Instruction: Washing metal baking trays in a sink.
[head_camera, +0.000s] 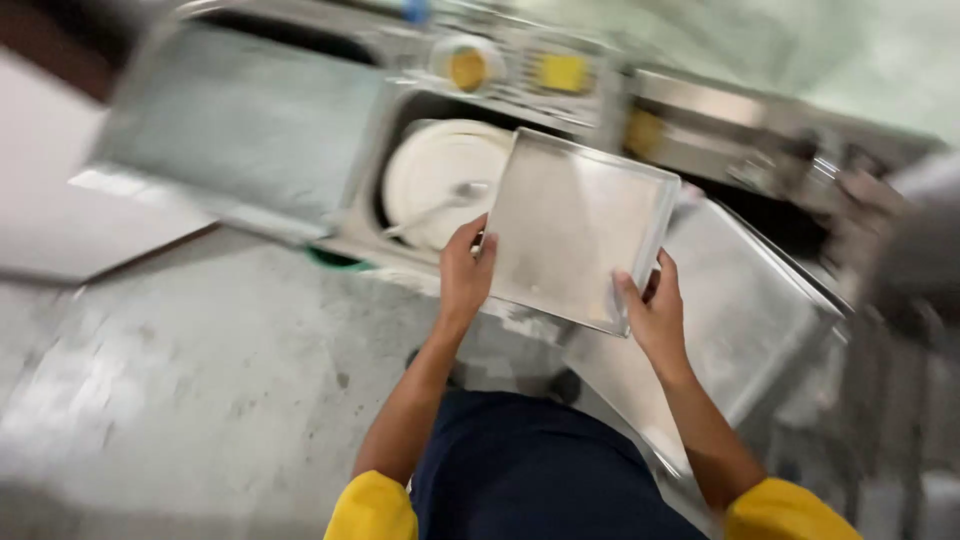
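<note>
I have the tray (575, 230) up off everything, my left hand (465, 270) clamped on its 9 o'clock edge and my right hand (650, 310) on its 5 o'clock corner, held over the sink (385, 150) rim. A white plate (430, 170) with a spoon (440, 205) lies in the basin at 10 o'clock. I'd judge the tray is in mid-carry and not yet set down; the blur hides whether it's clean.

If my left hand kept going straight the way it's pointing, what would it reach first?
Probably the white plate in the sink, just beyond the left hand gripping the metal tray; blur makes depth uncertain.
</note>
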